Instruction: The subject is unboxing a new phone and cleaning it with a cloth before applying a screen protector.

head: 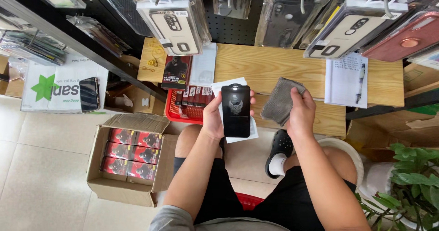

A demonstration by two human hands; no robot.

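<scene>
My left hand (212, 119) holds a black rectangular screen protector (236, 110) with a pale emblem on it, together with a white sleeve (233, 82) behind it. My right hand (301, 112) grips a folded grey cloth (280, 100) just to the right of the protector. Both hands hover over my knees, in front of the wooden table (274, 66).
A red basket (176, 108) of small boxes sits by the table's left end. An open cardboard box (128, 155) of red packs stands on the floor at left. A notepad with a pen (347, 79) lies on the table. Phone cases (176, 23) hang overhead. A plant (411, 180) is at right.
</scene>
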